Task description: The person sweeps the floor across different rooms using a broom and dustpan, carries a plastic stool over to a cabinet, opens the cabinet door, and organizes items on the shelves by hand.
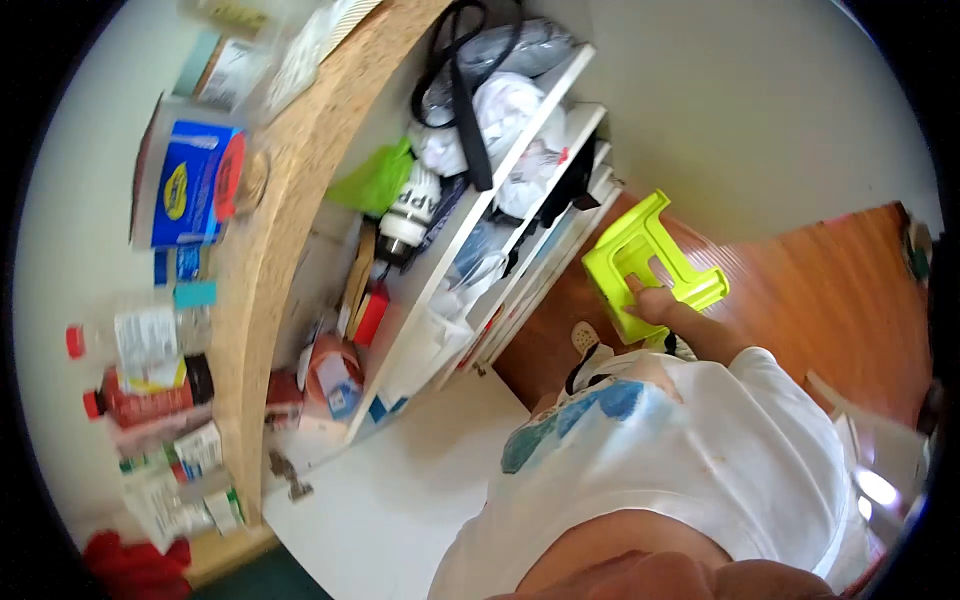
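My right hand (655,303) is closed on a bright yellow-green plastic step stool (628,246), with fingers at an opening in its top. The stool is tilted, its legs pointing up and to the right in the view, over the brown wooden floor (830,300). Some of my fingers are hidden behind the plastic. My left hand is not in view. Below the stool, a foot in a pale clog (584,338) shows.
An open cabinet with white shelves (480,215) holds bags, a black strap (466,120), a white-and-black bottle (410,213) and a green bag (375,180). Its white door (400,500) stands open. Bottles and boxes, including a blue box (190,180), stand on the wooden top (290,150).
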Demonstrator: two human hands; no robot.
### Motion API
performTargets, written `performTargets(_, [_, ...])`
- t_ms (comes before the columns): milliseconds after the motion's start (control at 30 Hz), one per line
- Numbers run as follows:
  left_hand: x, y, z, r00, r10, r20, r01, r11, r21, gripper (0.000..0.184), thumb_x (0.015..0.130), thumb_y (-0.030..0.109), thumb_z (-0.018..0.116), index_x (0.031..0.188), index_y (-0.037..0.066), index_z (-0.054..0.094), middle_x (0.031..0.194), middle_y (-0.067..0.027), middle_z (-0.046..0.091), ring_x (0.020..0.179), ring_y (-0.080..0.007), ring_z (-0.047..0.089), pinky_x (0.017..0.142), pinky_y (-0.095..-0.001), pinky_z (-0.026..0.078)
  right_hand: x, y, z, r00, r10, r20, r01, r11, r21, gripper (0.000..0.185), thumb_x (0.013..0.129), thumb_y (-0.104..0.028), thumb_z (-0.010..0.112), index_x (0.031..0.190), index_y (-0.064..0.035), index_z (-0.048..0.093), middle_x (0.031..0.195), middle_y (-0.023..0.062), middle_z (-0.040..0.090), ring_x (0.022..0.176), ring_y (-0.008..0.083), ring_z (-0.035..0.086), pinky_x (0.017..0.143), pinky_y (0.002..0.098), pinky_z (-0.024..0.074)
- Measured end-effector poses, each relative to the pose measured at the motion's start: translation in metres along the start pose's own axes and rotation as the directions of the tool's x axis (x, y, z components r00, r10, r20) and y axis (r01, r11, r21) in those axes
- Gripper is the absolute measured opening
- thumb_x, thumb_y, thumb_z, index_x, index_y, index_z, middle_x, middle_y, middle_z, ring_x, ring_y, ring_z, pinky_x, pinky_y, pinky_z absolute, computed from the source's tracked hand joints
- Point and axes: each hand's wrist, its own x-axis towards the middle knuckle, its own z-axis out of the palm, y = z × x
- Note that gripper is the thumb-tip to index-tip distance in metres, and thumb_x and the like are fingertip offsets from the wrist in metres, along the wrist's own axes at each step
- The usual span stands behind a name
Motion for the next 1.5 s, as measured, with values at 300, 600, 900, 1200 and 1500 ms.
performTargets(300, [0.059,-0.022,-0.039,0.962,0.094,0.256,-0.152,0.963,0.221,0.024,0.081,0.025,0.045,0.090,0.003,0.049,0.081,-0.0131,0.055,0.076,-0.0214,0.052,0.067,-0.0310,0.041,-0.009,-0.037,0.054,0.958,0.288,0.011,-0.286,0.943,0.172,0.066,0.071,-0.039,0.053,0.122,-0.0113,0.021,0.094,0.0139,0.055,0.088,0.0286,0.052,0.084,0.0451,0.0288])
performTargets(600, [0.063,-0.014,-0.029,0.930,0.025,0.368,-0.167,0.918,0.361,0.024,0.081,0.025,0.044,0.088,0.003,0.050,0.081,-0.0128,0.055,0.076,-0.0225,0.052,0.067,-0.0318,0.041,-0.068,-0.039,0.045,0.892,0.444,0.090,-0.453,0.877,0.159,0.055,0.067,-0.042,0.054,0.111,-0.0138,0.039,0.095,0.0081,0.055,0.098,0.0279,0.044,0.085,0.0564,0.0213])
performTargets(900, [0.041,0.003,0.021,0.940,-0.140,0.311,-0.007,0.903,0.430,0.024,0.082,0.026,0.043,0.086,0.004,0.050,0.082,-0.0125,0.055,0.077,-0.0235,0.053,0.066,-0.0326,0.041,-0.091,0.023,0.074,0.898,0.376,0.229,-0.412,0.900,0.140,0.050,0.065,-0.049,0.054,0.095,-0.0093,0.056,0.098,0.0059,0.054,0.100,0.0257,0.041,0.084,0.0570,0.0225])
performTargets(1200, [0.080,-0.013,0.041,0.897,-0.239,0.371,0.023,0.865,0.501,0.024,0.082,0.027,0.041,0.084,0.005,0.050,0.083,-0.0122,0.056,0.077,-0.0246,0.053,0.066,-0.0335,0.041,-0.043,0.054,0.121,0.863,0.408,0.298,-0.472,0.862,0.186,0.056,0.063,-0.053,0.056,0.096,-0.0074,0.054,0.098,0.0083,0.054,0.101,0.0261,0.042,0.084,0.0557,0.0244])
performTargets(1500, [0.155,-0.036,0.025,0.987,0.037,0.156,-0.115,0.840,0.531,0.015,0.078,0.019,0.049,0.078,0.005,0.049,0.078,-0.0129,0.051,0.073,-0.0260,0.049,0.062,-0.0348,0.040,0.001,0.007,0.213,0.773,0.126,0.622,-0.267,0.954,0.138,0.068,0.056,-0.065,0.053,0.097,-0.0108,0.056,0.094,0.0071,0.055,0.090,0.0283,0.048,0.080,0.0606,0.0241])
